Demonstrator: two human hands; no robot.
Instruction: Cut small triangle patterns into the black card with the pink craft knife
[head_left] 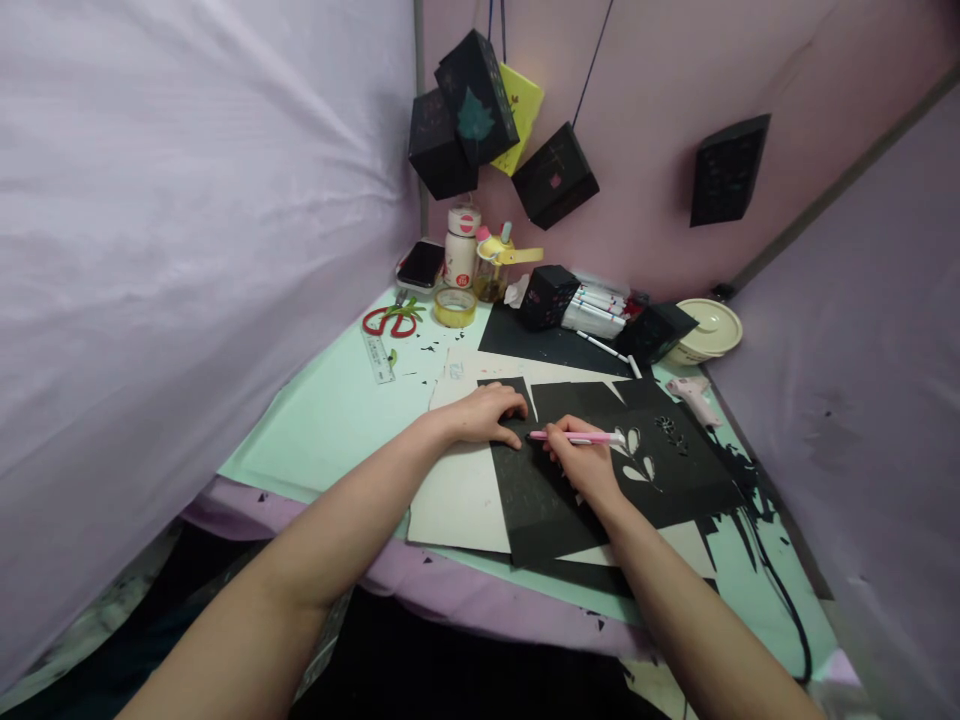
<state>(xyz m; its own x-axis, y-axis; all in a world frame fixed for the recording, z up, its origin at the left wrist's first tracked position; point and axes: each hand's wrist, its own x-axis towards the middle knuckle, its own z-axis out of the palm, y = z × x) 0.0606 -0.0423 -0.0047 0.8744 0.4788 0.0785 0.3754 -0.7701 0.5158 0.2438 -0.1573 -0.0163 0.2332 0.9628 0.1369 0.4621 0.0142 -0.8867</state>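
My right hand (581,460) is closed around a slim pink pen-shaped tool (589,438). Its dark tip points left and is at the black paper (532,520); whether it is a blade or a nib is too small to tell. Pressed on the same paper's upper left part, my left hand (487,412) has thumb and forefinger apart and holds nothing. Right of my right hand, leaf-shaped cutouts (639,468) show pale in the black sheet. Further right is a small dark flower shape (670,436). A white board (457,510) lies beneath the paper.
Red-handled scissors (389,321), a clear ruler (378,358) and a tape roll (454,307) lie at the back left. Behind stand a white bottle (460,255) and white markers (596,312). A glue gun (695,398), lidded bowl (706,330) and black scraps (750,485) are right. Black boxes (556,178) hang above.
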